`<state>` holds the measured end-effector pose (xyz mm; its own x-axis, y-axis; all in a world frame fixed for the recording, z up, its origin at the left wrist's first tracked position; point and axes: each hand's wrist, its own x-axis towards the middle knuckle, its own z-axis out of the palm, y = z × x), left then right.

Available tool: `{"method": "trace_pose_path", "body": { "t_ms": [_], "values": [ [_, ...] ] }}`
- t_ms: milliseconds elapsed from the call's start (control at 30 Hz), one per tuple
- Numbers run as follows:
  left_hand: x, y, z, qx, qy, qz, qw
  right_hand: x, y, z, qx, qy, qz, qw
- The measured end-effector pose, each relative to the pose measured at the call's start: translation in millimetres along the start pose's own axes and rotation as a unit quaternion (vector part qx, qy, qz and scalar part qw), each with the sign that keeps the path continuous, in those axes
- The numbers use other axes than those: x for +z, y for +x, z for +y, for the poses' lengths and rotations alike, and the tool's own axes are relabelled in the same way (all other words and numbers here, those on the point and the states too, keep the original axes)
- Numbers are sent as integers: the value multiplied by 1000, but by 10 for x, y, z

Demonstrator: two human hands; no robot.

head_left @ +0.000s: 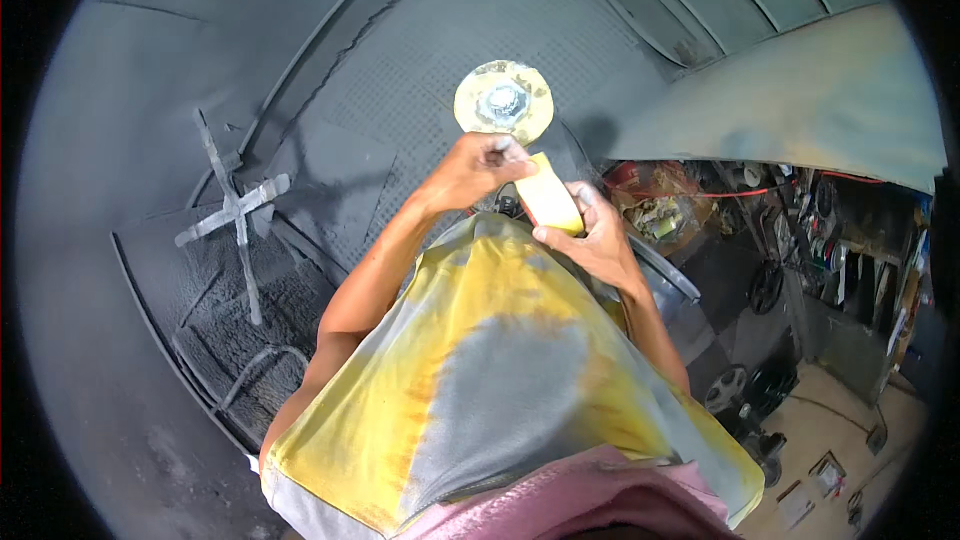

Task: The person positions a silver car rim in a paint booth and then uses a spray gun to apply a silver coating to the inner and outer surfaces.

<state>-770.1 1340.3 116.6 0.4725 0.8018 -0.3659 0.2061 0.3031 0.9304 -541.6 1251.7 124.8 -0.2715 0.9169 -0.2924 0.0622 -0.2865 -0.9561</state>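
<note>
Between my two hands is a small pale-yellow rectangular block (551, 198) with a reddish edge along one side; its exact kind I cannot make out. The thumb and fingers of my left hand (480, 168) pinch its upper left end. My right hand (602, 240) grips the lower right end, thumb on the near corner. Just beyond my left hand stands a round yellowish disc (503, 105) with a bright silvery patch at its centre. A yellow and grey stained shirt (510, 360) covers my front below the block.
A paint-coated metal cross stand (238, 204) stands at the left, near a dark rough mat (235, 290). At the right, a large pale panel (800, 100) overhangs clutter and a plastic bag (660, 215). Shelves with tools (860, 250) and a black wheel (766, 287) lie farther right.
</note>
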Motion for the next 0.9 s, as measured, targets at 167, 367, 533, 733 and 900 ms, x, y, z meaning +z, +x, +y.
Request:
{"method": "trace_pose_path", "body": {
  "t_ms": [167, 367, 533, 733, 900],
  "values": [
    [-442, 41, -79, 2, -17, 32, 999, 133, 14, -144, -2, -32, -59, 998],
    [-622, 565, 187, 78, 127, 64, 987, 110, 182, 165, 93, 13, 28, 995],
    [-782, 1216, 251, 118, 238, 55, 962, 47, 261, 283, 217, -11, 114, 969],
    [-793, 1632, 5, 147, 322, 4, 935, 150, 316, 677, 201, -49, 162, 965],
    [-770, 1697, -180, 181, 386, 5, 905, 271, 347, 853, 200, -21, 160, 967]
  ]
}}
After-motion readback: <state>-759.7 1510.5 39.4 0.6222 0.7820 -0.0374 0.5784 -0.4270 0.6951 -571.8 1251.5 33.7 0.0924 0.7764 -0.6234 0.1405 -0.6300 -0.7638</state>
